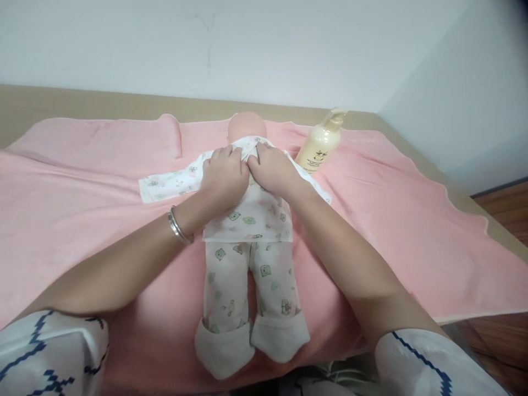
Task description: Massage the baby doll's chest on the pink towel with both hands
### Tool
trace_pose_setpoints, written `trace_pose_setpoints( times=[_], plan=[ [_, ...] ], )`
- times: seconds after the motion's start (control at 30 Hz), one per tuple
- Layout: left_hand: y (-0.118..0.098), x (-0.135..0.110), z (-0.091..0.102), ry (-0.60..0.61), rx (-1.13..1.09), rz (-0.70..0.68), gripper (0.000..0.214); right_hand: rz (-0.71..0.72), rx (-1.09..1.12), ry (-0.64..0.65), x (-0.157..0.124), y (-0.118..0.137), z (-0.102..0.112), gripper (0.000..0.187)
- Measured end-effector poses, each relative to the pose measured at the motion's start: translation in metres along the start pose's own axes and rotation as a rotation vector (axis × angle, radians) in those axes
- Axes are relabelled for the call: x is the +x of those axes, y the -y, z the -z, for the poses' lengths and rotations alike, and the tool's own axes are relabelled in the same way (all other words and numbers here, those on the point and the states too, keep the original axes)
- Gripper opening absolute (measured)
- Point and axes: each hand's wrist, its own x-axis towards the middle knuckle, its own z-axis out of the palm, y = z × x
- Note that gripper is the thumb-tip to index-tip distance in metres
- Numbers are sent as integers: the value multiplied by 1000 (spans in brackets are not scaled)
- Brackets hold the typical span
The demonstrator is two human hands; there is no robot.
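Observation:
A baby doll [247, 125] lies on a pink blanket [157, 264] with its head at the far end. It wears a white printed top [251, 223] and matching pants [270, 275] with white folded cuffs at the feet. My left hand [225, 175] rests on the upper part of the top, fingers curled into the cloth near the neckline. Close beside it, my right hand [273, 169] pinches the cloth just below the neck, its thumb near my left hand. Both hands hide the exact fold between the fingertips. The sleeves lie spread out to the sides.
A cream-coloured pump bottle [319, 146] leans at a tilt on the blanket, right of the doll's head. The blanket covers a wooden-toned table [124, 102], which meets a white wall [264, 49] at the back. Wooden flooring [507, 214] shows at the right.

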Motion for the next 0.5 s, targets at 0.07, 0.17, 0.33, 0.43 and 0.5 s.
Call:
trace_pose_setpoints(
  times=[0.07, 0.17, 0.33, 0.43, 0.5],
  plan=[
    [-5, -5, 1, -7, 14, -37, 40, 9, -8, 11, 0, -1, 2, 48],
    [-5, -3, 4, 20, -23, -56, 35, 2, -60, 3, -3, 1, 4, 48],
    [11, 15, 9, 74, -83, -16, 27, 59, -206, 7, -21, 14, 3, 45],
    [16, 20, 9, 71, -84, 29, 22, 152, -239, 0, -28, 18, 2, 44],
    [16, 20, 8, 64, -75, 33, 24, 183, -232, -12, -28, 18, 2, 45]
  ],
)
